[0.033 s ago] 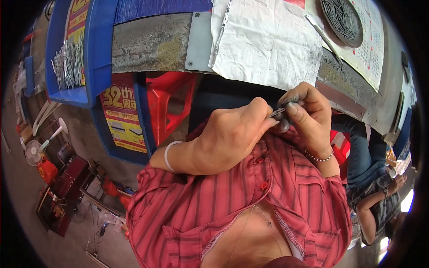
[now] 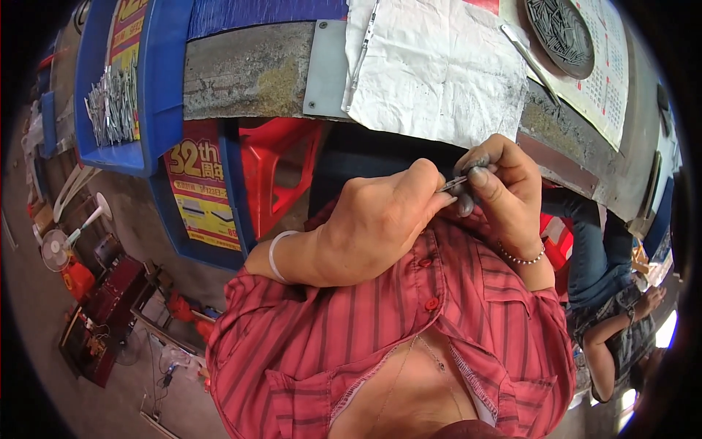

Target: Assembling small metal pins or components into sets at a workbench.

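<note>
In front of my chest, below the bench edge, both hands meet at a thin metal rod (image 2: 454, 183). My left hand (image 2: 380, 223) is closed, with thumb and fingertips pinching the rod's left end. My right hand (image 2: 508, 186) pinches its other end between a dark-smudged thumb and fingers. The rod's ends are hidden by the fingertips, and its exact kind is too small to tell. Just beyond the hands, a creased white sheet (image 2: 439, 69) hangs slightly over the bench edge. A slender silver rod (image 2: 363, 51) lies along its left side.
A round dish (image 2: 560, 33) of small dark grey pins stands at the far right, beside a flat metal tool (image 2: 528, 58). To the left, a blue bin (image 2: 162, 80) holds many silver rods (image 2: 113, 106). A red stool (image 2: 274, 172) is under the bench. Another person's arm (image 2: 603, 351) shows at right.
</note>
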{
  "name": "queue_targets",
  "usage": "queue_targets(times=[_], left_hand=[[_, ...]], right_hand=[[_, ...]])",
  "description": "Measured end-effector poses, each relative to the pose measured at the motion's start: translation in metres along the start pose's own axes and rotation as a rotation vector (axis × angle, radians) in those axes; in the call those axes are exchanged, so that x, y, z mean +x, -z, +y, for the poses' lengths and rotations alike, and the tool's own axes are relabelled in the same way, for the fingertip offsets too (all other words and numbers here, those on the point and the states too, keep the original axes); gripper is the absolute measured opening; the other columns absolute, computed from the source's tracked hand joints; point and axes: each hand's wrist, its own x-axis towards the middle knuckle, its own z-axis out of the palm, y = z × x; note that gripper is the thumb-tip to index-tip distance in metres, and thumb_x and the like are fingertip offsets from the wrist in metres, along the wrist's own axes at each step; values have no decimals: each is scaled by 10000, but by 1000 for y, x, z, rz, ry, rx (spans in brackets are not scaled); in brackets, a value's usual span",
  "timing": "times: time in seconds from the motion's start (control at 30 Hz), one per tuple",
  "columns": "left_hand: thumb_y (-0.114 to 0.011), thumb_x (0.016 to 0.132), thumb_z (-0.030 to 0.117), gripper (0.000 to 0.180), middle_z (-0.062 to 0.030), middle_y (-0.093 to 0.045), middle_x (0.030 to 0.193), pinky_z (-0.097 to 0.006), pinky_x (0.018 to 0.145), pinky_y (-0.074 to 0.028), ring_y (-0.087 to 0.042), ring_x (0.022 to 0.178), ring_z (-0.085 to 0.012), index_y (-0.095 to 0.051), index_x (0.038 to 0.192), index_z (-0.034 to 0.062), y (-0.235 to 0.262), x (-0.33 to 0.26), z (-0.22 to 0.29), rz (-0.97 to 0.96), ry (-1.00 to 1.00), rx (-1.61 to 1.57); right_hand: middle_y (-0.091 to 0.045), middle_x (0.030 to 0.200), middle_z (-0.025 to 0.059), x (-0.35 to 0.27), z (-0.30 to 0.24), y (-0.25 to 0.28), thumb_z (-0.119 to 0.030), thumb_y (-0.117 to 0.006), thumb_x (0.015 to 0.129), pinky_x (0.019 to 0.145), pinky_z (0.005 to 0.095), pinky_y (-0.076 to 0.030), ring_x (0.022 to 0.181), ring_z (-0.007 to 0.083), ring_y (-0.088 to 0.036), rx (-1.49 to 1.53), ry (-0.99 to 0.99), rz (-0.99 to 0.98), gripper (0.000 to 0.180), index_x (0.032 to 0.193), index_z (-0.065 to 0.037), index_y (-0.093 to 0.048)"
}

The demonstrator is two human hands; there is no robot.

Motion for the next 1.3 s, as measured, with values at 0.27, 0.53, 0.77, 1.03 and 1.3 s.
queue_targets(times=[0.27,0.53,0.77,1.03,1.3], left_hand=[[-718,779,79,194,-109,-619,689,-323,487,-479,-641,583,-254,-551,855,18,-1,1,5,2,-23,139],[-719,773,75,199,-109,-616,686,-325,491,-480,-641,588,-258,-552,863,16,-2,3,10,-18,-31,197],[-719,772,69,200,-115,-612,683,-324,484,-478,-639,583,-259,-550,863,13,-3,7,14,-29,-53,228],[-714,782,77,186,-111,-603,679,-321,489,-471,-623,560,-249,-567,879,19,0,18,22,-59,-49,211],[-595,860,9,94,-34,-618,810,-206,652,-462,-582,708,-90,-605,949,-20,77,104,36,371,0,63]], right_hand=[[-586,819,74,0,8,3,-94,-557,924,596,205,-443,651,82,-541,22,3,-15,118,898,6,-500],[-581,830,76,0,8,6,-102,-562,924,591,209,-443,647,81,-539,66,15,-35,130,875,-7,-488],[-586,834,81,0,9,10,-99,-561,923,590,209,-447,639,84,-544,93,42,-43,125,875,-6,-491],[-590,814,77,-3,-6,19,-81,-522,930,595,213,-459,648,92,-567,-111,31,-24,110,880,18,-528],[-620,965,142,-36,-40,119,-178,-474,942,745,305,-506,828,191,-615,-97,736,481,234,1057,6,-562]])
